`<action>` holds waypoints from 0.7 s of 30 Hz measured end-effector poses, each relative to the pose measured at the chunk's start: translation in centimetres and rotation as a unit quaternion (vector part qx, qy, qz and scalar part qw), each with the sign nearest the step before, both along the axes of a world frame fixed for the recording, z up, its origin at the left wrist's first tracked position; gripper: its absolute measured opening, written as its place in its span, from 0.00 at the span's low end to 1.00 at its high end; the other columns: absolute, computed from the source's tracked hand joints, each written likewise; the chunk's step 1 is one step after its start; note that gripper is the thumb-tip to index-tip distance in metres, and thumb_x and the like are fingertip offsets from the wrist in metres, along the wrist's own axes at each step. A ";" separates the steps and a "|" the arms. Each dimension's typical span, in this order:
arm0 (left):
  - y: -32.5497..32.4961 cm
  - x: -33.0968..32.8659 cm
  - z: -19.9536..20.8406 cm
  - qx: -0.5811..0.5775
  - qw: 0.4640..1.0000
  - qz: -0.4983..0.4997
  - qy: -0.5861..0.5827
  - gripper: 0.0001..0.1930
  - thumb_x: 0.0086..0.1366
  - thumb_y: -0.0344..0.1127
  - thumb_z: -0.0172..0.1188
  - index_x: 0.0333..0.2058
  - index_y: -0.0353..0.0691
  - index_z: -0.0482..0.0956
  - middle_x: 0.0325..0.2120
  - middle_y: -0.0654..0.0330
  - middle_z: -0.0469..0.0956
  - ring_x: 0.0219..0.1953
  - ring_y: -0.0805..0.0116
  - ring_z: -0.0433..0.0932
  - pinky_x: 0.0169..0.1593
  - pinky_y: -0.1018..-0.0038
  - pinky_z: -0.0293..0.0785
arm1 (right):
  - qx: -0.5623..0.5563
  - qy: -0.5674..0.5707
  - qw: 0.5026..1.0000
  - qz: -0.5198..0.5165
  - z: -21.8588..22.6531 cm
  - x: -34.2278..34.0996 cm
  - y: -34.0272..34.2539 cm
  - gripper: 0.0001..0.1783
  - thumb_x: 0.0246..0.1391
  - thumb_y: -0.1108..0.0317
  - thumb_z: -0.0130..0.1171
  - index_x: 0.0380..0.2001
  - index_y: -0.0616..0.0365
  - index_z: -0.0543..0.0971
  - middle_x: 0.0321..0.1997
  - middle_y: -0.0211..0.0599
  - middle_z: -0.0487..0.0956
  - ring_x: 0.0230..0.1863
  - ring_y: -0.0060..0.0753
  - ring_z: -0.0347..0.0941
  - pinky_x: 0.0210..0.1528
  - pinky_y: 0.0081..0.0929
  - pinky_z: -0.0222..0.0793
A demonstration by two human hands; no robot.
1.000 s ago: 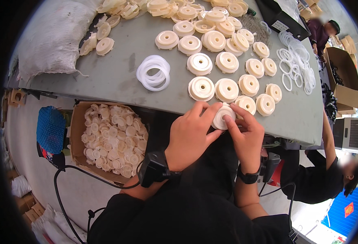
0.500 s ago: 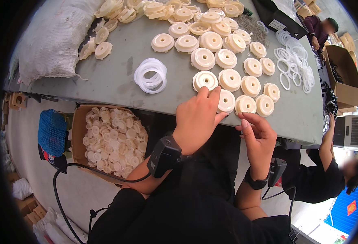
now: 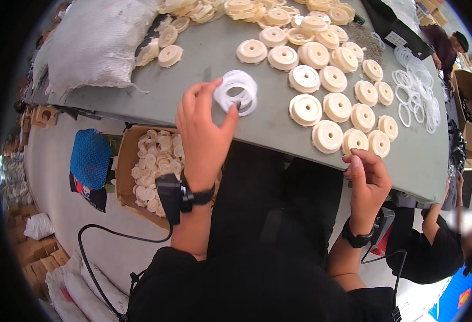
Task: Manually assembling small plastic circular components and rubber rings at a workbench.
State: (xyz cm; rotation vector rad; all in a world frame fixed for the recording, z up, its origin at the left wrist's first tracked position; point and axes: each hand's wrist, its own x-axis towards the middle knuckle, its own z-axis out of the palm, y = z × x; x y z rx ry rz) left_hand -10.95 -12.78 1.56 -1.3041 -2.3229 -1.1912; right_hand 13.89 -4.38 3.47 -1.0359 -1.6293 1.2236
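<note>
My left hand [image 3: 206,126] reaches over a loose pile of translucent white plastic rings [image 3: 248,88] on the table. Its thumb and index finger are apart, at the near-left part of the pile, and none of the rings is lifted. My right hand [image 3: 369,180] is at the table's front edge, beside the nearest cream round plastic parts [image 3: 327,136]. Its fingers are curled with the thumb close against them; whatever they may hold is hidden. The cream parts, each with a central hole, lie in rough rows; one of them [image 3: 305,109] stands near the front of the left row.
A white woven sack [image 3: 99,48] rests on the table's left. More rings [image 3: 418,94] lie at the right, near a black box [image 3: 397,32]. Below the table, a cardboard box [image 3: 126,177] holds many cream pieces. Two people work to the right.
My left hand has moved left from the cream parts to the ring pile, its fingers spreading. My right hand keeps its curled pose by the front edge. The whole view has shifted.
</note>
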 end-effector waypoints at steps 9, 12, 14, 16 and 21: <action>1.2 -2.6 0.2 -0.125 0.986 0.007 -0.106 0.10 0.53 0.34 0.63 0.35 0.42 0.78 0.36 0.59 0.73 0.41 0.60 0.72 0.43 0.67 0.66 | 0.013 -0.004 0.999 0.041 -0.4 -0.7 -0.8 0.06 0.54 0.76 0.57 0.36 0.64 0.78 0.28 0.34 0.80 0.27 0.16 0.72 0.31 0.13 0.67; 1.5 -3.0 -0.4 -0.101 0.993 0.019 -0.053 0.10 0.53 0.35 0.63 0.35 0.43 0.77 0.34 0.61 0.73 0.41 0.57 0.72 0.45 0.63 0.65 | 0.009 -0.003 0.999 0.046 -0.4 -0.8 -1.0 0.06 0.54 0.76 0.57 0.36 0.64 0.78 0.28 0.34 0.80 0.27 0.16 0.72 0.31 0.13 0.67; 2.0 -3.3 -0.5 -0.036 0.999 0.029 -0.008 0.11 0.52 0.33 0.62 0.35 0.37 0.77 0.33 0.56 0.75 0.36 0.58 0.74 0.43 0.66 0.69 | 0.007 0.002 0.999 0.052 -0.5 -0.8 -1.0 0.06 0.54 0.76 0.57 0.36 0.64 0.78 0.28 0.34 0.80 0.27 0.16 0.72 0.31 0.13 0.67; 2.2 -3.9 -0.4 -0.072 0.997 0.001 -0.018 0.11 0.52 0.33 0.62 0.35 0.37 0.77 0.33 0.56 0.75 0.36 0.58 0.74 0.42 0.66 0.70 | 0.004 0.005 0.999 0.050 -0.4 -0.8 -1.0 0.06 0.54 0.76 0.57 0.36 0.64 0.78 0.28 0.34 0.80 0.27 0.16 0.72 0.31 0.13 0.67; 2.4 -4.0 0.5 -0.121 0.992 -0.008 -0.046 0.11 0.53 0.33 0.61 0.36 0.37 0.78 0.35 0.55 0.77 0.34 0.61 0.76 0.39 0.69 0.71 | -0.005 0.012 0.998 0.058 -0.7 -0.6 -1.0 0.07 0.54 0.75 0.57 0.36 0.65 0.78 0.29 0.34 0.80 0.27 0.17 0.72 0.32 0.13 0.67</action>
